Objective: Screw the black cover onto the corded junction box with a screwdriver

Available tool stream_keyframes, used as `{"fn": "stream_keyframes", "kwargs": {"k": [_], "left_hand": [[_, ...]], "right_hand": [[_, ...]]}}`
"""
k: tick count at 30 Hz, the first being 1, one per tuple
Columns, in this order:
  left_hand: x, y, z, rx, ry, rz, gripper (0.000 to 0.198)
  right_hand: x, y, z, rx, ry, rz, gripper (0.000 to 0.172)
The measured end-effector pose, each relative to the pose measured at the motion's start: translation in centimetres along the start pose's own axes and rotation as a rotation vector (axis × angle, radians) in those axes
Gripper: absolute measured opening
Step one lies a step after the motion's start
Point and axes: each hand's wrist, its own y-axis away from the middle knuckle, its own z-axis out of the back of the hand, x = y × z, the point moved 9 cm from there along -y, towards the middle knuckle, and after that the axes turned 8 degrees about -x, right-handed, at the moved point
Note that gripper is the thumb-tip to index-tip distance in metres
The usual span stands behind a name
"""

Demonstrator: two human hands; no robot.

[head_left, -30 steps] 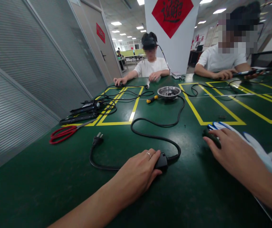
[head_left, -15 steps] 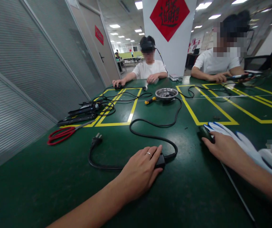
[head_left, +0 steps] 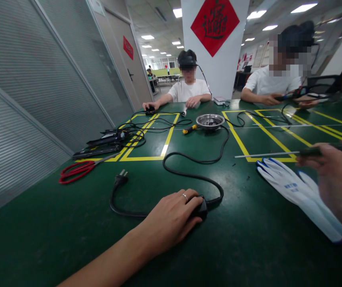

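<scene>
My left hand (head_left: 173, 215) is closed over a black box (head_left: 202, 208) on the table, in line with a black cable (head_left: 189, 172). The cable's two-pin plug (head_left: 121, 177) lies to the left of that hand. Raised at the right, my right hand (head_left: 335, 171) grips a screwdriver (head_left: 311, 151) by its dark handle, and the thin shaft points left. Below the screwdriver lies a pair of white gloves (head_left: 296, 191) with blue edges.
Red-handled scissors (head_left: 77, 170) and black tools (head_left: 105, 142) with tangled cables lie at the left. A metal bowl (head_left: 209, 121) stands mid-table beside a yellow-and-black tool (head_left: 189, 129). Two people (head_left: 189, 89) sit across the table (head_left: 78, 227), their hands on objects.
My right hand has lifted the screwdriver from beside the gloves and swung its shaft from pointing toward me to pointing left. My left hand stays on the black box.
</scene>
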Motion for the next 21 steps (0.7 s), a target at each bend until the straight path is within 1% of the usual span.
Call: {"fn": "stream_keyframes", "kwargs": {"k": [2, 3, 4, 6, 12, 14, 17, 19, 21], "left_hand": [[0.1, 0.0, -0.3, -0.001, -0.002, -0.002, 0.037], [0.2, 0.0, -0.4, -0.002, 0.001, -0.001, 0.037], [0.2, 0.0, -0.4, -0.006, 0.007, 0.001, 0.037], [0.3, 0.1, -0.5, -0.012, 0.019, 0.005, 0.037], [0.2, 0.0, 0.2, -0.017, 0.092, 0.012, 0.034], [0.4, -0.1, 0.5, -0.030, 0.131, 0.024, 0.028], [0.7, -0.2, 0.9, -0.064, 0.176, 0.038, 0.021], [0.8, -0.2, 1.0, -0.081, 0.187, 0.033, 0.020], [0.8, -0.2, 1.0, -0.091, 0.183, 0.024, 0.019]], "right_hand": [[1.5, 0.8, 0.7, -0.113, 0.092, 0.146, 0.020], [2.0, 1.3, 0.7, -0.144, 0.162, 0.195, 0.023], [2.3, 1.7, 0.5, -0.142, 0.217, 0.224, 0.027], [2.5, 2.3, -0.1, -0.119, 0.293, 0.264, 0.029], [1.7, 3.1, -1.4, -0.003, 0.391, 0.280, 0.020], [1.9, 3.2, -1.0, -0.034, 0.401, 0.299, 0.021], [2.3, 3.4, -0.4, -0.088, 0.358, 0.277, 0.026], [2.1, 3.6, -0.4, -0.075, 0.277, 0.195, 0.025], [1.8, 4.0, -0.7, -0.050, 0.176, 0.084, 0.020]]}}
